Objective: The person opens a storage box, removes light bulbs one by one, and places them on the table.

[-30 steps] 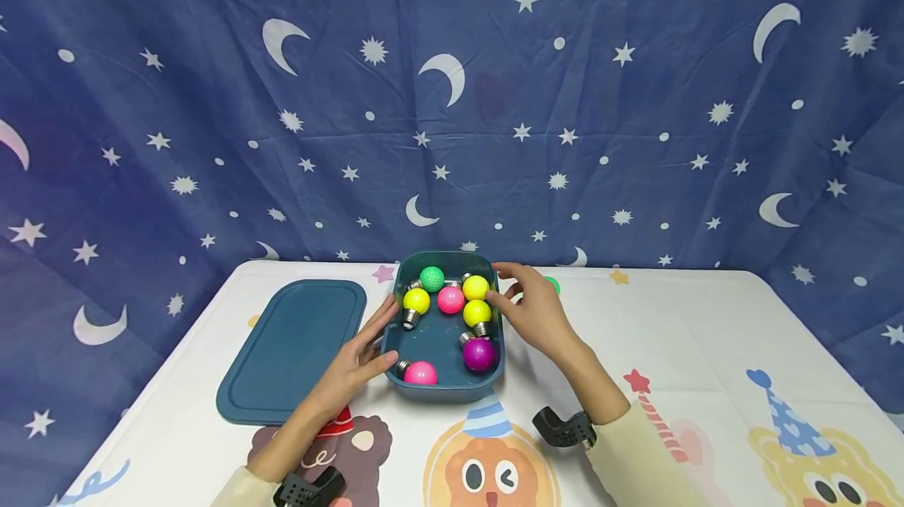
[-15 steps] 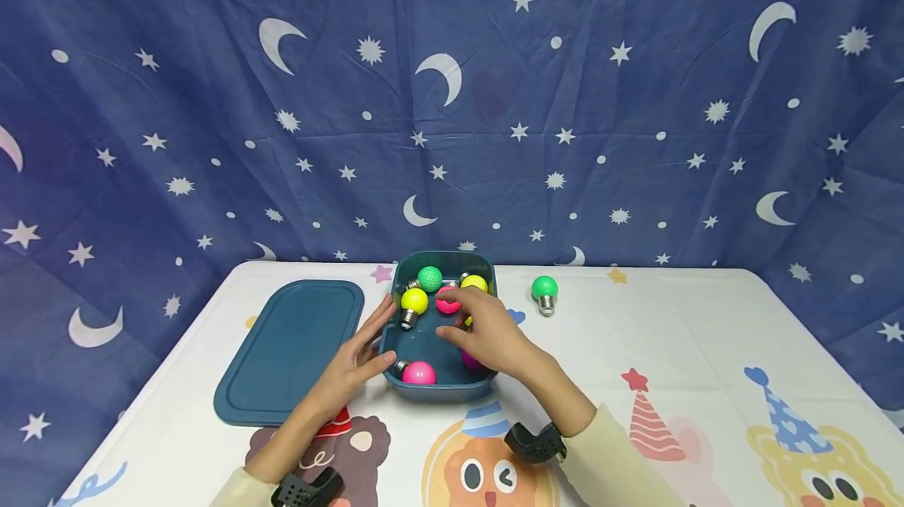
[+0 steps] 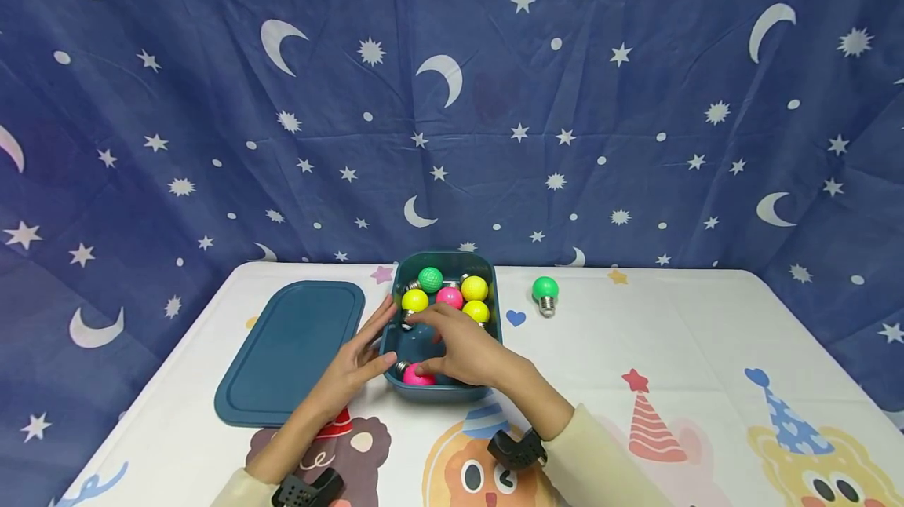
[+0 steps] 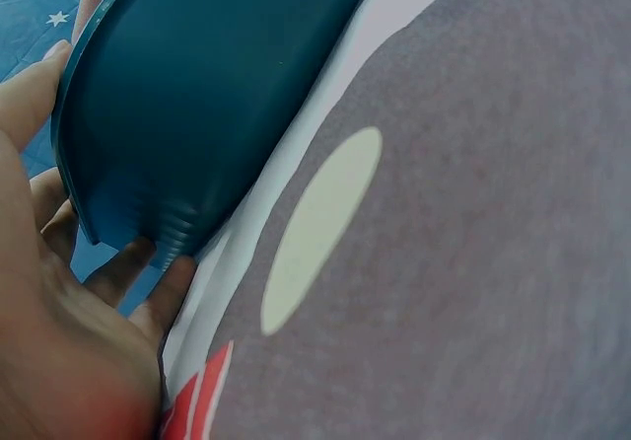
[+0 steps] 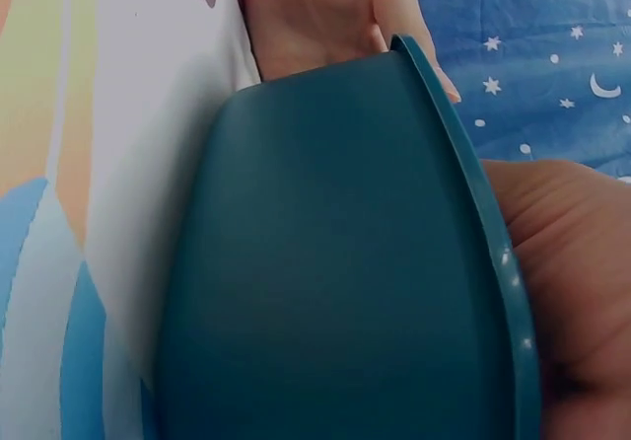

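Note:
A dark teal box [image 3: 443, 395] stands on the table with several small colored light bulbs inside. My left hand [image 3: 348, 375] rests against the box's left wall, fingers extended and thumb near the rim. Over the box's front half, my right hand [image 3: 468, 351] reaches in with fingers and thumb spread apart. Its thumb is by a pink bulb [image 3: 415, 375] in the front left corner; whether they touch I cannot tell. Further back lie a green bulb [image 3: 431, 279], another pink bulb [image 3: 450, 297] and yellow bulbs [image 3: 475, 288]. The right hand hides the box's front right part.
To the left lies a flat teal lid [image 3: 291, 354]. A loose green bulb [image 3: 545, 289] is on the table right of the box. The printed white tablecloth [image 3: 671, 334] meets a blue star-patterned curtain [image 3: 494, 99] behind.
My right hand has moved from the box's right rim, leftward and toward me over the box's front half. The green bulb outside has come into full view. The left hand has stayed put.

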The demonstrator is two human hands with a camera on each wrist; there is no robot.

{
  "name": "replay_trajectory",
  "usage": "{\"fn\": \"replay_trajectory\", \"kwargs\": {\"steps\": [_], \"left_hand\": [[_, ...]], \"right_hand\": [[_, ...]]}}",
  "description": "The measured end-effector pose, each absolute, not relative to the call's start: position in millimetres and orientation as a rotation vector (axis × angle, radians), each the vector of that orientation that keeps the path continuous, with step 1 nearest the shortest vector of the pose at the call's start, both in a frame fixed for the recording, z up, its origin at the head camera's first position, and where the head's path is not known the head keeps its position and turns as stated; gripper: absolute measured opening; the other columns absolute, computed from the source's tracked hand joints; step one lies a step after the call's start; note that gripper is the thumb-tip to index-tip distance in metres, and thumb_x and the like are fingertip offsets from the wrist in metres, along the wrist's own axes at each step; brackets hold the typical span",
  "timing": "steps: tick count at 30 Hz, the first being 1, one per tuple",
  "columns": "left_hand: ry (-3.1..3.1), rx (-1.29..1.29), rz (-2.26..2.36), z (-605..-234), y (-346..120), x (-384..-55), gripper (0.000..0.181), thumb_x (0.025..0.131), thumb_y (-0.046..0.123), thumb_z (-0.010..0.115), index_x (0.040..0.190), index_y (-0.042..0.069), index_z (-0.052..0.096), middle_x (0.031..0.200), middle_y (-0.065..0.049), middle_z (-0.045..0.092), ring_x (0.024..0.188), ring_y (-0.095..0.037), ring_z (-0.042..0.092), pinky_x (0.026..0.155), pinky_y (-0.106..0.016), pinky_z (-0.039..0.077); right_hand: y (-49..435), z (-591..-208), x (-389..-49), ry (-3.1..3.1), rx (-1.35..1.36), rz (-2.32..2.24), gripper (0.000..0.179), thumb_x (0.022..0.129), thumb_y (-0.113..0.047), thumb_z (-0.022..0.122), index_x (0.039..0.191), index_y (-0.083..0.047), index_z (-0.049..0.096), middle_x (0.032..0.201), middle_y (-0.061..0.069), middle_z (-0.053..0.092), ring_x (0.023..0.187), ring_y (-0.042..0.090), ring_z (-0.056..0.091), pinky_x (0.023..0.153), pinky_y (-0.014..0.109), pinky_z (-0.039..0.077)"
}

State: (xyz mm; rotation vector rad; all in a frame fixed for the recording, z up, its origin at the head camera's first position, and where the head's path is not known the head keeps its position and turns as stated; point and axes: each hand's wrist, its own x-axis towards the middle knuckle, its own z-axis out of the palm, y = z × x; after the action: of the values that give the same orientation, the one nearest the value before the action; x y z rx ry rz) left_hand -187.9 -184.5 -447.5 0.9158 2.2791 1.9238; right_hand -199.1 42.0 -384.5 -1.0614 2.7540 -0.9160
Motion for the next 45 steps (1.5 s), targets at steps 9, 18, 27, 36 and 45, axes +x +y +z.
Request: {"fn": "replay_trajectory", "kwargs": {"steps": [9,18,27,36,45], "left_hand": [[2.251,0.917,1.937,-448.0,-184.9,-188.6,0.064,0.095,0.004,0.055,0.152,0.005,0.024,0.160,-0.004,0.007,0.145,-0.024,0.006,0.108,-0.060,0.016],[2.248,0.916,1.931,-448.6,-185.3,-188.6,0.064,0.095,0.004,0.054,0.152,0.008,0.025,0.160,-0.003,0.007,0.145,-0.024,0.007,0.110,-0.053,0.020],[2.235,0.915,1.964,-448.9,-184.8,-188.5,0.064,0.095,0.002,0.055,0.151,0.004,0.025,0.160,-0.004,0.009,0.145,-0.023,0.007,0.106,-0.019,0.027],[2.232,0.926,1.975,-449.1,-184.7,-188.1,0.064,0.094,0.001,0.056,0.150,0.003,0.027,0.160,-0.005,0.010,0.145,-0.021,0.008,0.111,-0.039,0.024],[2.235,0.932,1.975,-449.1,-184.6,-188.5,0.063,0.094,0.001,0.056,0.150,0.002,0.027,0.160,-0.005,0.010,0.144,-0.021,0.009,0.109,-0.048,0.021]], "right_hand": [[39.9,-380.6,-199.0,2.688,-1.163,-0.816,0.067,0.079,-0.013,0.077,0.140,-0.017,0.049,0.138,0.007,0.043,0.103,0.023,0.059,0.082,0.027,0.051],[37.1,-382.9,-199.8,2.708,-1.142,-0.751,0.069,0.079,-0.012,0.078,0.141,-0.017,0.048,0.140,0.007,0.041,0.116,0.021,0.053,0.092,0.032,0.048],[36.2,-390.3,-205.1,2.805,-1.029,-0.688,0.065,0.079,-0.013,0.077,0.138,-0.015,0.051,0.139,0.011,0.042,0.119,0.025,0.051,0.094,0.040,0.047],[35.4,-396.2,-215.1,2.789,-0.993,-0.761,0.060,0.076,-0.010,0.080,0.130,-0.012,0.055,0.129,0.012,0.049,0.110,0.023,0.054,0.094,0.039,0.047],[34.1,-397.7,-217.4,2.781,-0.972,-0.749,0.054,0.075,-0.011,0.082,0.122,-0.015,0.057,0.120,0.008,0.053,0.103,0.020,0.056,0.092,0.036,0.048]]}}
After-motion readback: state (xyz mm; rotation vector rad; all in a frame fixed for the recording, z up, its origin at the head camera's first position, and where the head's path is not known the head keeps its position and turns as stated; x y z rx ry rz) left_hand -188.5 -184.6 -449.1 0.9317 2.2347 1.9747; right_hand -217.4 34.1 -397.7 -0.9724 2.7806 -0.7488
